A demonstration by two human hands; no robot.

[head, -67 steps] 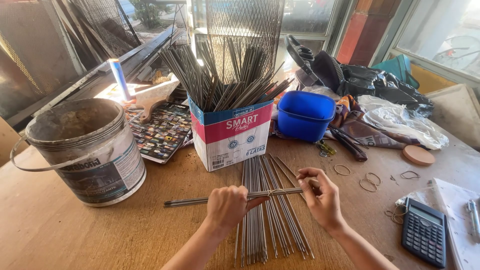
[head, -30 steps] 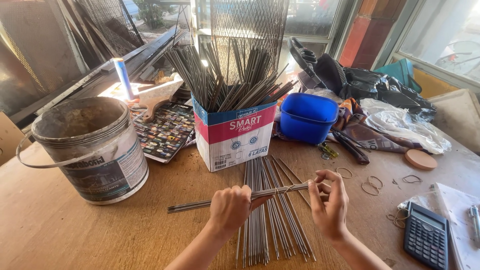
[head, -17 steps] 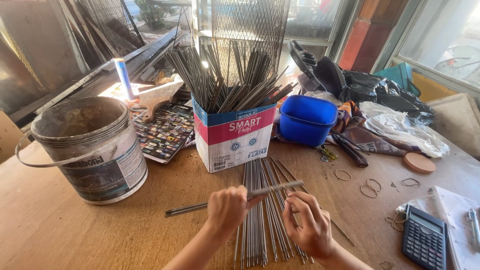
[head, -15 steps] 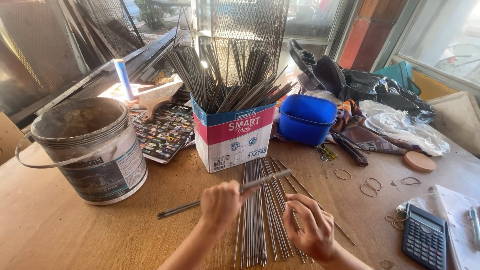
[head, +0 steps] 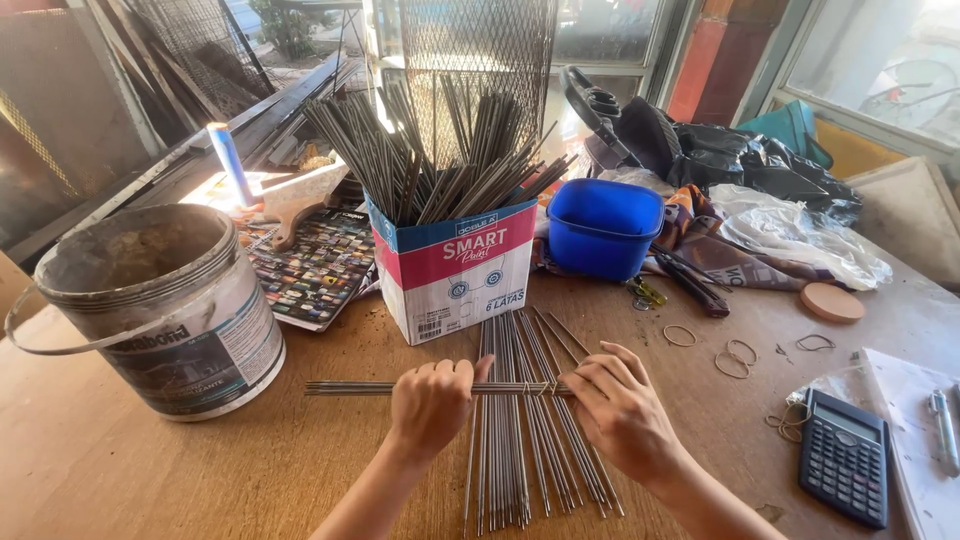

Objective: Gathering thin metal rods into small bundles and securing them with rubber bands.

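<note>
Now the person holds a thin bundle of grey metal rods level above the worktop, and its long axis runs from left to right, almost parallel to the near edge. The left hand is pressed together in a fist around the middle of the bundle, so a long part sticks out to the left, toward the dirty plastic bucket, and a shorter part goes to the right. The right hand is at this shorter end: its fingers are pinching the bundle just beside a rubber band which seems wound around the rods. I cannot tell whether the fingers grip the band itself or only the rods.

Under both hands, a row of loose rods lies flat on the worktop. Their long axis goes away from the person, toward the cardboard box full of standing rods, so the held bundle crosses them nearly at a right angle and stays apart from them, a little above.

The right hand is the nearer one to the spare rubber bands, which lie on the worktop further to the right, between the hand and the black calculator. The blue plastic tub stands behind, well apart from the hands.
</note>
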